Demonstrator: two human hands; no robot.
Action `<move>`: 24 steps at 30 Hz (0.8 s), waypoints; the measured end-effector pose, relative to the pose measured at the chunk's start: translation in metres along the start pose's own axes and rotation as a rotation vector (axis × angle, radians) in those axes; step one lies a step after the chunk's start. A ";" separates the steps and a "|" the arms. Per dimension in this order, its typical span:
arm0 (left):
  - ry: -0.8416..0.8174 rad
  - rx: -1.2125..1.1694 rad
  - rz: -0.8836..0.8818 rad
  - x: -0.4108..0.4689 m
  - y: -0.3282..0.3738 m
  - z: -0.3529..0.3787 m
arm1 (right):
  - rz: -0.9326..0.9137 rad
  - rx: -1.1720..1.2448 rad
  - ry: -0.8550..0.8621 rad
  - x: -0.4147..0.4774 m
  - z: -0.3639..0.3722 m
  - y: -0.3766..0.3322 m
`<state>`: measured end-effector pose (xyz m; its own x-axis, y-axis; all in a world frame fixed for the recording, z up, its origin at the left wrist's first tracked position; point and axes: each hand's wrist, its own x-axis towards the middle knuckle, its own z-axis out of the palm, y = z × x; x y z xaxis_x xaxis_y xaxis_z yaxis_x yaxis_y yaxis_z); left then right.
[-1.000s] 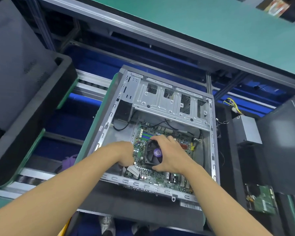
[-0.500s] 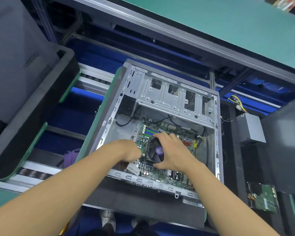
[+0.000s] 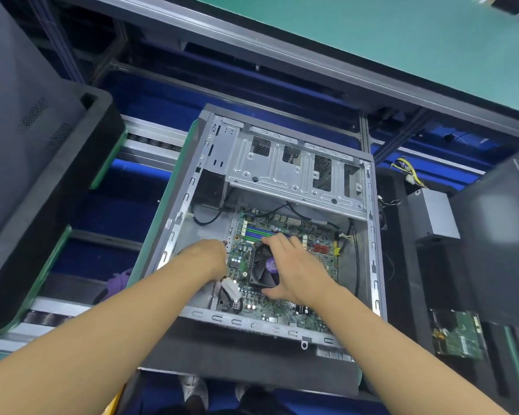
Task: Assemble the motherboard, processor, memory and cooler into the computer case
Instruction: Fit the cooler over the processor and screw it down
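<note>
An open grey computer case (image 3: 282, 172) lies on its side in front of me. The green motherboard (image 3: 321, 244) sits inside it, with green and blue memory slots (image 3: 256, 232) near its far edge. A black cooler fan (image 3: 262, 269) with a purple hub sits on the board. My right hand (image 3: 294, 268) is clasped over the cooler, thumb at its near edge and fingers at its far edge. At the board's left edge rests my left hand (image 3: 206, 257); its fingers are hidden, so what it grips is unclear. The processor is hidden.
A black foam tray (image 3: 60, 187) stands at the left. At the right are a grey power supply (image 3: 435, 214) with yellow wires, a black panel (image 3: 498, 229) and a green circuit board (image 3: 459, 336). A green-topped bench (image 3: 372, 34) runs behind. A white connector (image 3: 229, 287) lies near my left wrist.
The view has shifted slightly. My left hand has drawn back a little from the cooler toward the board's left edge. My right hand stays on the cooler.
</note>
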<state>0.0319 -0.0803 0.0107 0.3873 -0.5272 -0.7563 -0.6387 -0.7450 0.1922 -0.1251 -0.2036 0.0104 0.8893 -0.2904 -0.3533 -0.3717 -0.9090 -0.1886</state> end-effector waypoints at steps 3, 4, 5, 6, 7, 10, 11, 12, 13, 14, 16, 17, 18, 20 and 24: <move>0.067 -0.049 -0.093 0.010 0.002 -0.003 | -0.012 0.008 -0.002 0.001 0.002 0.001; 0.094 -0.078 -0.110 0.013 0.003 -0.003 | -0.014 0.003 0.003 0.001 0.002 0.002; 0.130 -0.116 -0.127 0.017 0.004 -0.004 | -0.013 -0.002 0.006 0.002 0.003 0.003; 0.176 -0.167 -0.139 0.021 0.005 -0.004 | -0.013 -0.002 0.004 0.002 0.004 0.003; 0.226 -0.236 -0.142 0.024 0.005 -0.003 | -0.016 0.003 -0.001 0.003 0.005 0.003; 0.317 -0.461 -0.137 0.032 0.003 0.001 | -0.039 0.018 0.010 0.004 0.006 0.006; 0.315 -0.537 -0.126 0.034 0.002 0.001 | -0.047 0.023 0.013 0.005 0.006 0.007; 0.303 -0.602 -0.107 0.034 0.002 0.001 | -0.053 0.026 0.015 0.004 0.006 0.007; 0.293 -0.638 -0.084 0.033 0.002 0.000 | -0.058 0.030 0.018 0.005 0.007 0.007; 0.288 -0.651 -0.060 0.032 0.002 -0.001 | -0.063 0.034 0.020 0.005 0.007 0.007; 0.301 -0.653 -0.017 0.033 0.000 -0.001 | -0.064 0.046 0.018 0.005 0.007 0.007; 0.314 -0.629 0.003 0.033 0.000 -0.001 | -0.064 0.052 0.019 0.005 0.007 0.008; 0.326 -0.599 0.022 0.031 -0.001 -0.001 | -0.061 0.057 0.024 0.005 0.007 0.007; 0.362 -0.574 0.041 0.029 -0.001 -0.003 | -0.062 0.059 0.032 0.005 0.008 0.007; 0.382 -0.686 0.034 0.029 -0.004 -0.001 | -0.065 0.066 0.039 0.005 0.008 0.007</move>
<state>0.0464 -0.0932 -0.0116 0.6561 -0.5656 -0.4996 -0.1494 -0.7463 0.6486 -0.1252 -0.2092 -0.0004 0.9212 -0.2439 -0.3030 -0.3285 -0.9050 -0.2704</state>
